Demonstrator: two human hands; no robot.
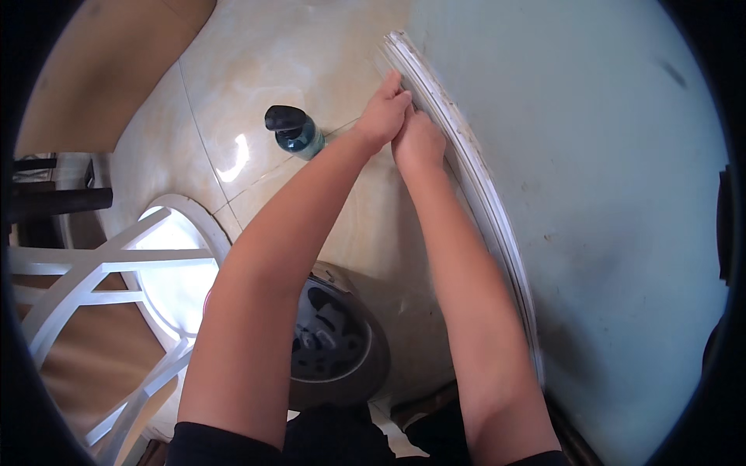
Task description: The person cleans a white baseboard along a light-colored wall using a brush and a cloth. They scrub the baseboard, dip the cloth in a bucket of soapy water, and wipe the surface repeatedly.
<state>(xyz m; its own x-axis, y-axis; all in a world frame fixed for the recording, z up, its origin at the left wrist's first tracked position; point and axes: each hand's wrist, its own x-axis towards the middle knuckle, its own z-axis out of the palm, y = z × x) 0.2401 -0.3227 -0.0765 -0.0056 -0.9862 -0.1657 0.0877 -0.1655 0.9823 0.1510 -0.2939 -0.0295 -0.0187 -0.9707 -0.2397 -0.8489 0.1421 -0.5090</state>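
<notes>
My left hand (382, 115) and my right hand (422, 145) are close together against the face of a white skirting board (463, 125). The left hand's fingers extend along the board, farther up than the right hand, whose fingers are curled. Anything between the fingers is hidden, so I cannot tell whether either hand grips something. To the left of my hands, a small teal bottle (307, 141) with a black pump top stands on the glossy beige tile floor (262, 215).
A pale wall (606, 163) rises along the right side. White openwork furniture (111, 259), perhaps a chair, is at lower left. A dark round lidded object (344, 384) sits between my forearms, partly hidden. A brown panel (116, 64) fills the upper left.
</notes>
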